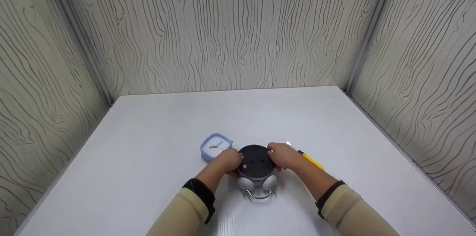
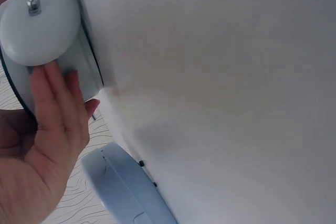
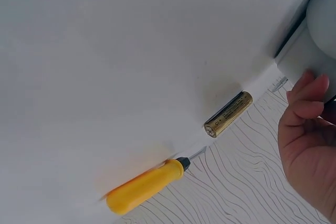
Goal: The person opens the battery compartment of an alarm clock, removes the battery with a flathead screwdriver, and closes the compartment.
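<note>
A grey twin-bell alarm clock (image 1: 257,161) has its black back turned up and its bells and wire handle towards me. My left hand (image 1: 229,159) grips its left side; in the left wrist view the fingers (image 2: 60,95) lie along the casing beside a rounded bell (image 2: 42,27). On the opposite side my right hand (image 1: 283,155) holds the rim, its fingers (image 3: 310,95) curled against the casing in the right wrist view. The clock's dial is hidden.
Close to my left hand, a light blue clock (image 1: 215,146) lies face up. A screwdriver with a yellow handle (image 1: 312,160) lies right of my right hand. In the right wrist view a gold battery (image 3: 228,115) lies near its tip. Wood-patterned panels (image 1: 230,31) enclose the white table (image 1: 148,124).
</note>
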`<state>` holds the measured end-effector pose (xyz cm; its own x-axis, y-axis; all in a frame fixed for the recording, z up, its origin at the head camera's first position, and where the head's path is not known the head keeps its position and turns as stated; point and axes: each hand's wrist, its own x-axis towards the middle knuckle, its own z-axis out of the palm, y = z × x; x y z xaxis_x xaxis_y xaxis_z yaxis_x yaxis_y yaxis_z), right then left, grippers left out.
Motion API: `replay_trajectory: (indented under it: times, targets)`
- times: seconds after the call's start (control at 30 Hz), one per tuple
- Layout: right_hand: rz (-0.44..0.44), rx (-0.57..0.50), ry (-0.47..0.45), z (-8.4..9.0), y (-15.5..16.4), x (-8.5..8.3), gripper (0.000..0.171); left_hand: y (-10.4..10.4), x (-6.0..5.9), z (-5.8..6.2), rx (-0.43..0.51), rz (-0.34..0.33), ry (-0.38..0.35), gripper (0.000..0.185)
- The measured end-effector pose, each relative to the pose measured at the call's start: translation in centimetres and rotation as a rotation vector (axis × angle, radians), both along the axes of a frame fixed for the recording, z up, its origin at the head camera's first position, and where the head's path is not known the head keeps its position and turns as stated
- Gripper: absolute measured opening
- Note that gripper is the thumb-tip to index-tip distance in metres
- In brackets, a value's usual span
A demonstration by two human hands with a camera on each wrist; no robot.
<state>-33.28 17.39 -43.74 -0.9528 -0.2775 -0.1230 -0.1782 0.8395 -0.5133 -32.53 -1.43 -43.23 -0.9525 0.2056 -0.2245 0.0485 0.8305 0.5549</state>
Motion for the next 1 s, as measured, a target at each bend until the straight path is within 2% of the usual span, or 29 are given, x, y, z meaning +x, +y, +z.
replay_trajectory:
  times: [0.1, 0.13, 0.2, 0.23, 0.3, 0.47, 0.63, 0.8, 1.0]
  targets:
    - [-0.004, -0.006, -0.005, 0.0, 0.1, -0.1, 0.014, -0.2, -0.1, 0.2, 0.053, 0.021, 0.006, 0.026]
    - [-0.004, -0.008, -0.006, 0.0, 0.1, -0.1, 0.014, -0.3, -0.1, 0.3, 0.096, 0.041, -0.007, 0.027]
    - [-0.004, -0.012, -0.01, 0.0, 0.2, -0.1, 0.014, -0.4, -0.2, 0.5, 0.161, 0.067, -0.033, 0.033]
    - [-0.006, -0.014, -0.012, 0.0, 0.2, -0.2, 0.014, -0.5, -0.2, 0.6, 0.164, 0.064, -0.032, 0.039]
    - [-0.003, -0.012, -0.013, 0.1, 0.2, -0.2, 0.014, -0.5, -0.1, 0.8, 0.145, 0.048, -0.016, 0.053]
    - [0.009, -0.02, -0.014, 0.1, 0.3, -0.3, 0.013, -0.7, 0.3, 0.9, 0.005, -0.058, 0.077, 0.087]
    - [0.006, -0.038, -0.018, 0.1, 0.4, -0.2, 0.012, -0.7, 0.7, 0.5, -0.06, -0.147, 0.105, 0.113]
    - [0.014, -0.054, -0.014, 0.1, 0.4, -0.2, 0.011, -0.5, 1.0, 0.0, -0.136, -0.227, 0.152, 0.119]
    - [0.006, -0.037, -0.02, 0.0, 0.4, -0.3, 0.011, -0.2, 1.0, -0.4, -0.111, -0.204, 0.132, 0.118]
